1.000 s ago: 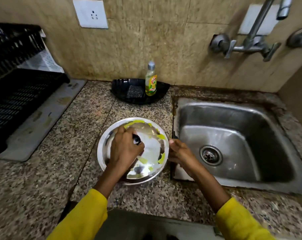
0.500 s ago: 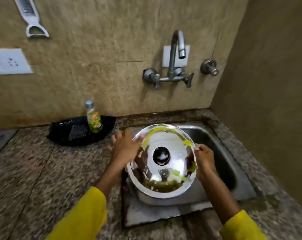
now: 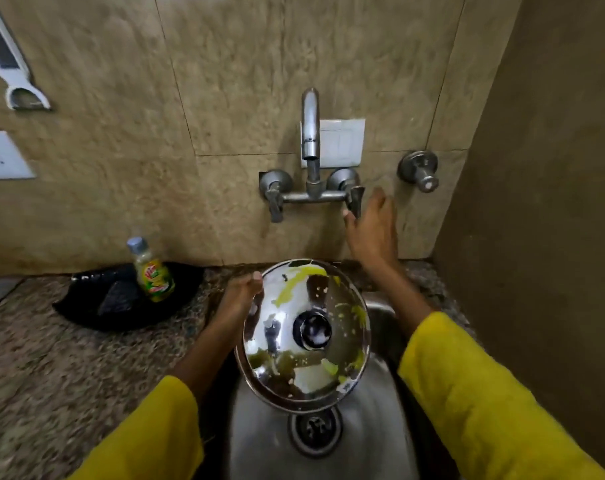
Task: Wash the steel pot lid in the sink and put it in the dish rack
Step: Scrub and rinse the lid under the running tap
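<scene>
The round, mirror-bright steel pot lid (image 3: 303, 332), smeared with yellow-green residue and pale flecks around its dark centre knob, hangs tilted over the stainless steel sink basin (image 3: 259, 441), above the round drain strainer (image 3: 314, 432), whose upper edge the lid's lower rim covers. The left hand (image 3: 240, 294) is clamped on the lid's upper-left rim, thumb on the shiny face and the other fingers hidden behind the metal. The right hand (image 3: 372, 225) is raised to the wall with fingers spread apart, its fingertips at the right lever of the grey metal wall-mounted tap (image 3: 310, 157); motion blur makes it impossible to tell whether they press the lever or only reach it. Both forearms wear yellow sleeves (image 3: 484, 403) cut off by the bottom edge. Near the back edge of the speckled granite counter (image 3: 51, 368), left of the sink, a small clear bottle of green-yellow dish liquid (image 3: 152, 271) stands in a black plastic tray (image 3: 86, 306); its red and yellow label is too blurred to read. A dark scrub pad (image 3: 115, 301) lies in the same tray, just beside the bottle. On the beige tiled wall, a white switch plate (image 3: 342, 143) sits behind the spout, a separate round steel valve knob (image 3: 419, 169) is to its right, a white socket plate (image 3: 1, 155) is cut by the left edge, and a white-handled grater (image 3: 10, 74) hangs above it, partly out of view.
</scene>
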